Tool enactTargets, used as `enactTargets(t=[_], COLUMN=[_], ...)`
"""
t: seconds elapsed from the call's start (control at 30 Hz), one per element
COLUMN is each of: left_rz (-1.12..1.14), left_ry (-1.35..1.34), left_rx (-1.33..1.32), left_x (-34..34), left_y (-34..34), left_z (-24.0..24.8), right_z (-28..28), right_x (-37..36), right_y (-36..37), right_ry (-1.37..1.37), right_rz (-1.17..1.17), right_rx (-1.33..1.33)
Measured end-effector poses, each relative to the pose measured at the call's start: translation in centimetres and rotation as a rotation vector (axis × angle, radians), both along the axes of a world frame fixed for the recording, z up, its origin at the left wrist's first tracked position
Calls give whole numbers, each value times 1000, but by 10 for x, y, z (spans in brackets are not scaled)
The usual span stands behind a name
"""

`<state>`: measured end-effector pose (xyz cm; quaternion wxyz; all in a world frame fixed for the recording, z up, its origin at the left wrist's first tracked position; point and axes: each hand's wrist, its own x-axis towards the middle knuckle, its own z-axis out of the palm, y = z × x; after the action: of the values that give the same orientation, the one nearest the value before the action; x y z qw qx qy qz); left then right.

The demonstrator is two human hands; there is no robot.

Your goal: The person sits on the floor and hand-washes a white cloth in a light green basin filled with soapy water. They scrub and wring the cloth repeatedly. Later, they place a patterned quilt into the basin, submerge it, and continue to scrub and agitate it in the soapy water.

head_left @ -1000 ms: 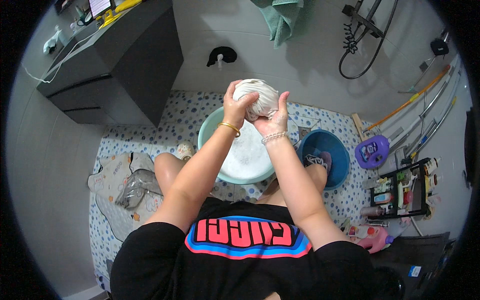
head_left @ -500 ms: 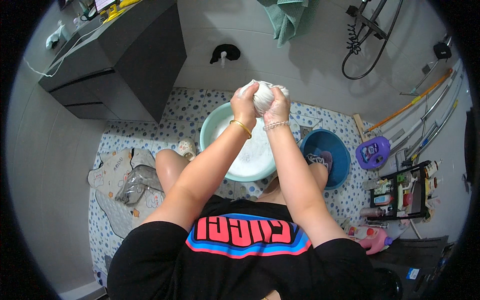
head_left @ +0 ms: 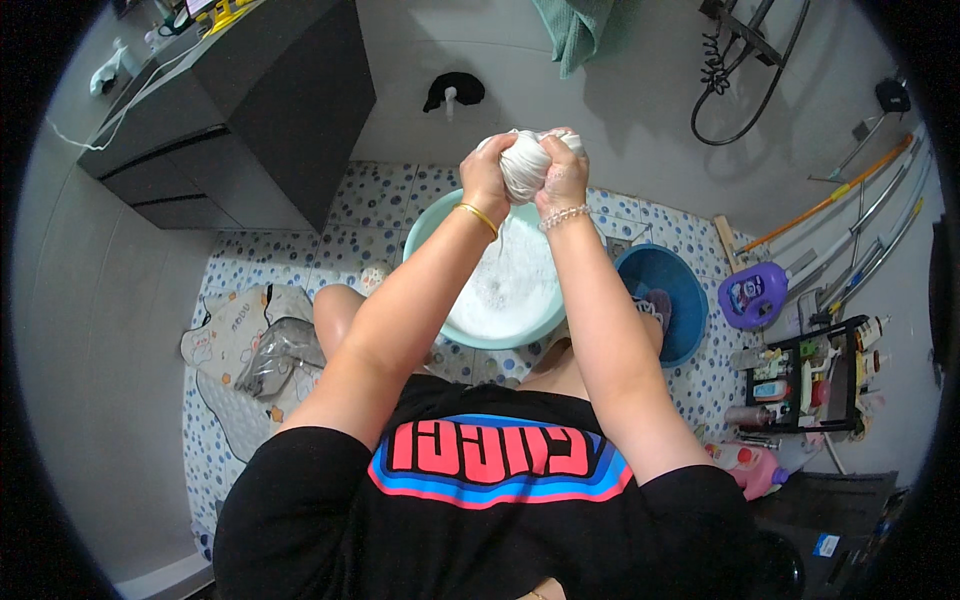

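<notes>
Between my two hands is a bunched, twisted wad of white cloth (head_left: 524, 168), held up over the far side of a pale green basin (head_left: 490, 342). My left hand (head_left: 485, 180) is closed around its left end, with a gold bangle at the wrist. Around the right end my right hand (head_left: 565, 178) is closed, a clear bead bracelet below it. Thin streams of water seem to fall from the cloth. White, sudsy water fills much of the basin, which stands on the floor between my legs.
Right of the basin is a blue bucket (head_left: 687, 305), with a laced sneaker (head_left: 656, 308) at its near-left side. Beyond stand a purple jug (head_left: 752, 296) and a black bottle rack (head_left: 810, 375). A mat (head_left: 228, 330) and clear plastic bag (head_left: 280, 355) lie left; a dark cabinet (head_left: 280, 120) stands far left.
Both hands have moved slightly farther out with the cloth, which looks more tightly twisted. Water now shows falling beneath it. The whole view has shifted a little.
</notes>
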<state>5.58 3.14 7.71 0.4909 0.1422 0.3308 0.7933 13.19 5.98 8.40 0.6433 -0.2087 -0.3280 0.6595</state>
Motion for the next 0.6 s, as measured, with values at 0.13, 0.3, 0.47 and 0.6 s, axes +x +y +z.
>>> enactTargets(t=[0.13, 0.3, 0.47, 0.6], left_rz=[-76, -430, -583, -634], left_ry=[8, -27, 150, 136], left_rx=[-39, -23, -208, -230], left_x=[-6, -25, -45, -58], left_y=[2, 9, -5, 0], left_z=[-4, -21, -13, -20], right_z=[-1, -28, -23, -39], right_x=[-1, 1, 23, 31], right_y=[-1, 17, 13, 5], right_ry=[37, -38, -417, -459], right_rz=[55, 185, 374, 606], right_rx=[-81, -248, -484, -114])
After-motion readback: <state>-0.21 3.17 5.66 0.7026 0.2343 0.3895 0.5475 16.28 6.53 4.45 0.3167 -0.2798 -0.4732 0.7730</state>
